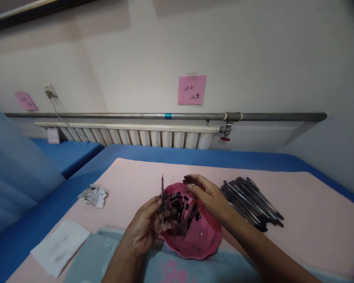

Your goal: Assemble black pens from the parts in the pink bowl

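My left hand [149,224] is closed around a pen barrel [162,196] that stands upright, its thin tip pointing up. Dark stains cover the fingers and palm. Over the far rim of a pink scalloped bowl [208,239] is my right hand [208,194], thumb and forefinger drawn together. The fingertips look black, and whatever they pinch, if anything, is too small to make out. Inside the bowl lie several black pen caps and clear pen parts [184,208], partly hidden by my left fingers. To the right of my right hand, a pile of black pens [250,200] lies on the pink sheet.
A crumpled, ink-stained tissue [94,195] and a folded white cloth [60,247] lie on the left of the pink sheet [129,177]. A blue-grey towel [97,255] covers the near edge. Behind stand a radiator [153,137] and a metal pipe [120,116].
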Available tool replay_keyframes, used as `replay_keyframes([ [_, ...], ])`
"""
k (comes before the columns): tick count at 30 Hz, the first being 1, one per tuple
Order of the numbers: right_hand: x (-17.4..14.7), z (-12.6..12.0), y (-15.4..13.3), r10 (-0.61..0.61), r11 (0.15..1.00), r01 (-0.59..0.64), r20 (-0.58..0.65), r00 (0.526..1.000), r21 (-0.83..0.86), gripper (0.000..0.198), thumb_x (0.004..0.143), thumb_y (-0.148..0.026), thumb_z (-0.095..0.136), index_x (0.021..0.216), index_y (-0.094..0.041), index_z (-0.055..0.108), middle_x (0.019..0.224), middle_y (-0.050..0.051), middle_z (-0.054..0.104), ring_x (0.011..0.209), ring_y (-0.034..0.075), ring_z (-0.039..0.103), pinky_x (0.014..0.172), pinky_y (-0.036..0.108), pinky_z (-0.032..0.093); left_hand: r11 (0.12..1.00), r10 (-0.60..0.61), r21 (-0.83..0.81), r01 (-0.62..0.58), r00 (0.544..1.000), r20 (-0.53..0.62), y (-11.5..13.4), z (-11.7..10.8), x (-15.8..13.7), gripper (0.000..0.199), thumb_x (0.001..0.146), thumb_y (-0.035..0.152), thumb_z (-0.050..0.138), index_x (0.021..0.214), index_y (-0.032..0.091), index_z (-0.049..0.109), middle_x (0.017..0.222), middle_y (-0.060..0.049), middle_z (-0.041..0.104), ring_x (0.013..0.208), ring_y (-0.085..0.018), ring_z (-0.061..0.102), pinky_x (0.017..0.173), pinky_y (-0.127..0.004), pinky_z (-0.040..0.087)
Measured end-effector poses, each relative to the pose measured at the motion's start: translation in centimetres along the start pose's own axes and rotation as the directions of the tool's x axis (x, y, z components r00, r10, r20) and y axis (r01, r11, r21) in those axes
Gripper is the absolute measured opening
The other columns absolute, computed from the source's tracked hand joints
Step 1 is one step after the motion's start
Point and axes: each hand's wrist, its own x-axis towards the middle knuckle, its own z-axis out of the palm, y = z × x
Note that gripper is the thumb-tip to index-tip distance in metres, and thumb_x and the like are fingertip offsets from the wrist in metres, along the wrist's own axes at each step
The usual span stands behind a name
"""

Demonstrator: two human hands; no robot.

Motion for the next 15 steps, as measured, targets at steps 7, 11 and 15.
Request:
replay_keyframes([
  [7,0.3,-0.6,0.3,-0.053,0.981,0.066,0.077,0.996,-0.184,0.019,0.078,-0.028,0.052,0.090,-0.019,0.063,0.091,0.003,0.069,0.084,0.018,0.062,0.079,0.032,0.047,0.992,0.077,-0.086,-0.093,0.981,-0.177,1.4,-0.4,0.1,0.011,0.085,0.010,0.050,0.082,0.012,0.060,0.086,-0.011,0.071,0.076,-0.020,0.069,0.065,-0.032,0.058],
  [11,0.6,-2.0,0.6,-0.098,0.878,0.175,0.190,0.977,-0.446,0.016,0.079,-0.021,0.048,0.082,-0.019,0.064,0.083,0.002,0.069,0.077,0.016,0.062,0.070,0.028,0.046,0.984,0.111,-0.113,-0.137,0.971,-0.211,2.1,-1.2,0.2,0.012,0.085,0.009,0.049,0.081,0.011,0.061,0.088,-0.012,0.071,0.079,-0.021,0.069,0.063,-0.032,0.059],
  [15,0.8,-3.3,0.4,-0.073,0.699,0.228,0.250,0.965,-0.677,0.020,0.080,-0.014,0.046,0.081,-0.018,0.065,0.081,0.003,0.068,0.073,0.016,0.060,0.066,0.027,0.043,0.979,0.146,-0.110,-0.172,0.966,-0.211,2.4,-1.6,0.2,0.013,0.084,0.007,0.049,0.078,0.012,0.060,0.088,-0.011,0.071,0.081,-0.021,0.069,0.063,-0.033,0.059],
])
